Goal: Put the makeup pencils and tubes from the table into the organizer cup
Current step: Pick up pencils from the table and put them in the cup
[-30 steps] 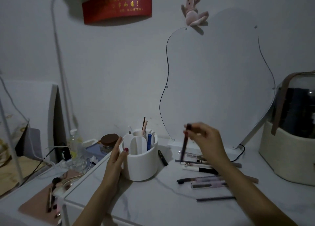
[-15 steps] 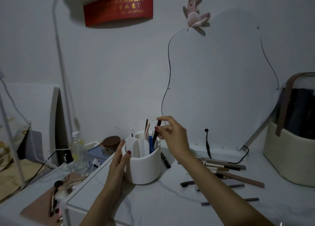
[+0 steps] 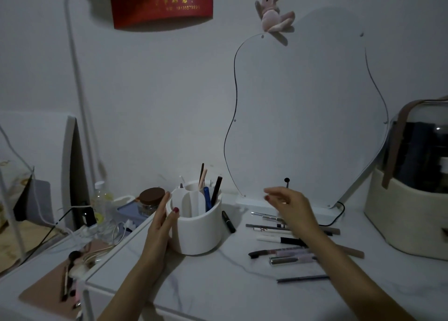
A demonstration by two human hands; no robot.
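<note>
The white organizer cup (image 3: 198, 233) stands on the marble table (image 3: 218, 284), divided into compartments. Several sticks stand in it, among them a dark pencil (image 3: 216, 191) and a blue pen (image 3: 207, 198). My left hand (image 3: 162, 223) rests against the cup's left wall. My right hand (image 3: 291, 205) hovers empty, fingers apart, above several pencils and tubes (image 3: 281, 242) lying to the right of the cup. A black tube (image 3: 228, 221) lies beside the cup's right side.
A curvy mirror (image 3: 303, 107) leans on the wall behind. A beige storage case (image 3: 407, 219) stands at the right. At the left are a brown-lidded jar (image 3: 151, 197), a bottle (image 3: 101, 199), cables and a lower shelf with brushes (image 3: 70, 267).
My right hand carried the dark pencil to the cup, let it go in a rear compartment, and has drawn back rightward over the loose pencils. The left hand stayed on the cup.
</note>
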